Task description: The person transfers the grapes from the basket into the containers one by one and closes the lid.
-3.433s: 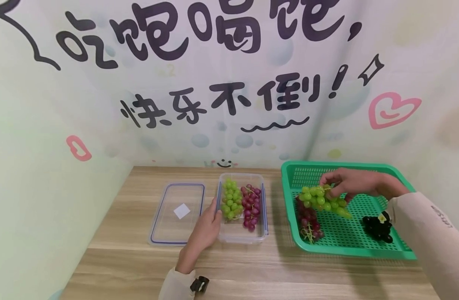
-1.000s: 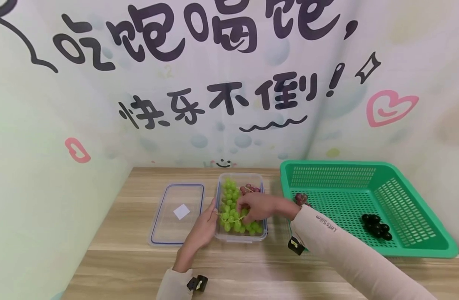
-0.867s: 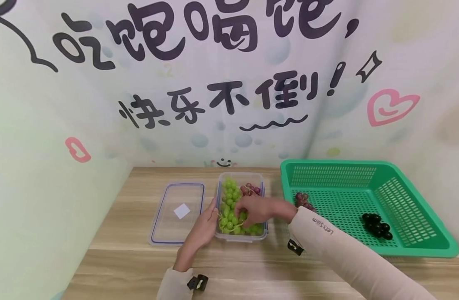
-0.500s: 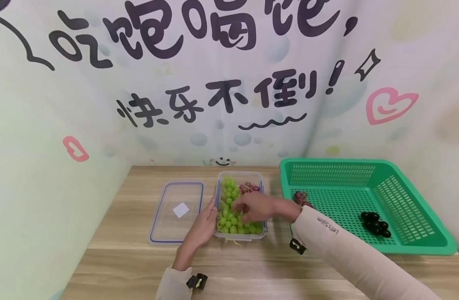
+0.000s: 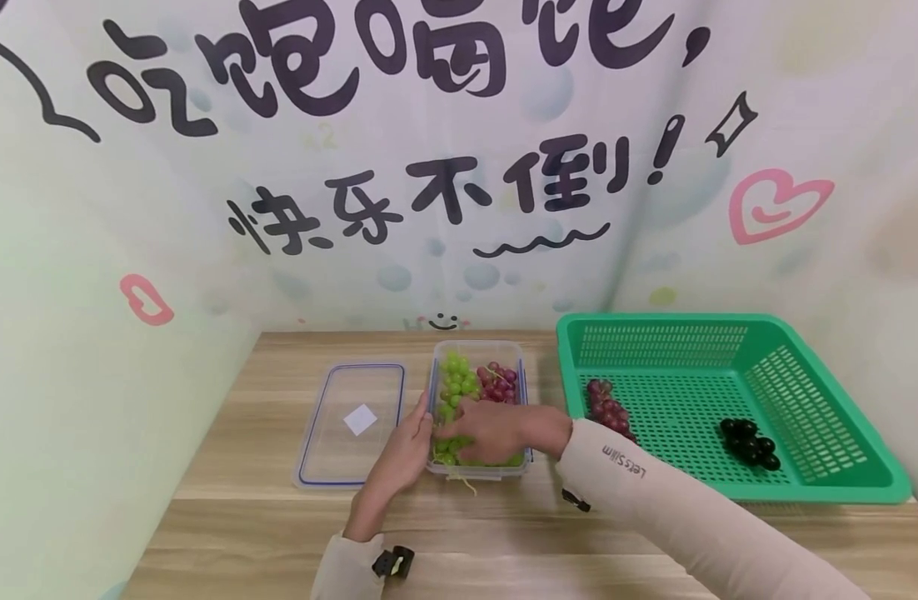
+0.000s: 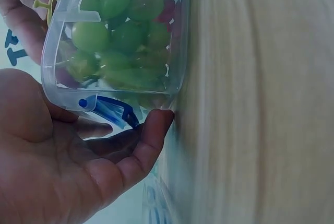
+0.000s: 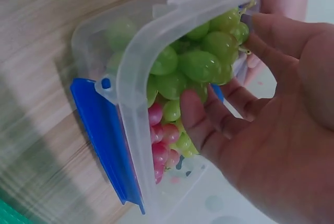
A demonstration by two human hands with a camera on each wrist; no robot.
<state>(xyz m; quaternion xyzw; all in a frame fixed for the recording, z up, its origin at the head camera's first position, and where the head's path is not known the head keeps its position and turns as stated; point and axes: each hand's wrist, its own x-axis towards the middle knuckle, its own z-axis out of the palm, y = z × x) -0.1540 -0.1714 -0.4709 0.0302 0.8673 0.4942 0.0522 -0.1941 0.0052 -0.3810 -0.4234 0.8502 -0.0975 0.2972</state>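
- Head view: left hand at the left side of the clear rectangular plastic container, relaxed fingers resting along its wall.
- Right hand over the container's near half, loose fingers touching the round green grapes, index stretched out.
- Container sits on the light wood-grain table; green grapes on its left and near part, purple-red grapes far right; a thin pale stem hangs over the near rim.
- Clear plastic lid with blue seal line lies flat, left of the container.
- Green perforated plastic basket on the right holds a dark red grape bunch and a glossy black grape bunch.
- Left wrist view: left fingers slightly bent by the blue latch.
- Right wrist view: right fingers spread, bent lightly, one fingertip against green grapes.
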